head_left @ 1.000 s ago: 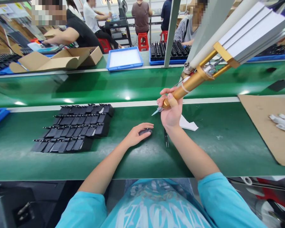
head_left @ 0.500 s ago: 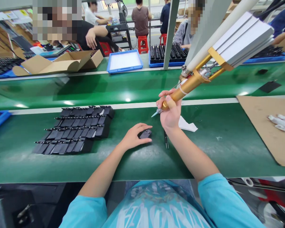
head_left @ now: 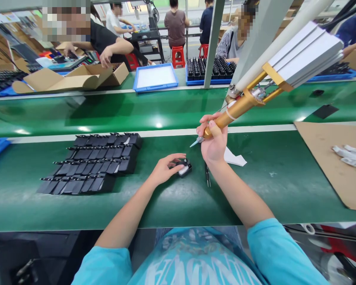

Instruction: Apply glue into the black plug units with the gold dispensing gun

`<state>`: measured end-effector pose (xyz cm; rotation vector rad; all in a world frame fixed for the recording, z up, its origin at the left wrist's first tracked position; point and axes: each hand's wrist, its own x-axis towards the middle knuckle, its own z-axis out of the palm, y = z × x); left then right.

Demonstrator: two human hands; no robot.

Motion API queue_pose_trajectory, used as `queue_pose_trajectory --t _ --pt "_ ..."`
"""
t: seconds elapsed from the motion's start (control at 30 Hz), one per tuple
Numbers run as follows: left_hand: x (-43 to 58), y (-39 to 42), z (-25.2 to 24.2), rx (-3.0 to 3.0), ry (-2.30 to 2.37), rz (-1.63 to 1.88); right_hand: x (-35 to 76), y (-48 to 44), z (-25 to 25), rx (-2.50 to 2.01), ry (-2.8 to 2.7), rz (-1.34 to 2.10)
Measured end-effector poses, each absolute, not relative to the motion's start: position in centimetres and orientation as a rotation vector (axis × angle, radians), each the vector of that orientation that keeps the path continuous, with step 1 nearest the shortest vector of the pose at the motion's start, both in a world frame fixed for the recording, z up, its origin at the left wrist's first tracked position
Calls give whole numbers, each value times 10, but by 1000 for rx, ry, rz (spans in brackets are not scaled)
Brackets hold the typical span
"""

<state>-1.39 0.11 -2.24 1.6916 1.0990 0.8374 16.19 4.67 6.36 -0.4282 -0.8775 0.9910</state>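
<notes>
My right hand (head_left: 214,139) is closed around the gold barrel of a hanging dispensing tool (head_left: 240,106), its metal tip pointing left and down over the green belt. My left hand (head_left: 165,168) pinches a small black part (head_left: 184,166) that rests tilted on the belt, a pale face of it showing. The tool tip hovers a little above and to the right of that part. Left of my hands lie three rows of black parts (head_left: 95,162).
Tweezers (head_left: 207,175) and a white paper scrap (head_left: 234,157) lie near my right wrist. A brown cardboard sheet (head_left: 329,158) with white gloves (head_left: 351,155) lies at right. Across the belt are a cardboard box (head_left: 77,75), blue trays (head_left: 156,75) and other seated people.
My left hand has gone from lying over the small black part to pinching it and tipping it up, so a pale face shows. My right hand with the tool has barely moved.
</notes>
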Motion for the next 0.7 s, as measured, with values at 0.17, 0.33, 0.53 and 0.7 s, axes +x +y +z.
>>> queue_pose_trajectory --t 0.17,0.33,0.53,0.7 --pt "-13 0 -23 1880 1122 800 161 45 64 -432 -869 1005" --pt "-7 -11 -15 2257 1230 502 161 43 64 -409 -869 1017" --pt "-2 -10 -20 2153 1375 558 158 38 66 -381 -850 1025" --pt "-5 -10 -14 1979 1540 814 152 30 70 -381 -842 1056"
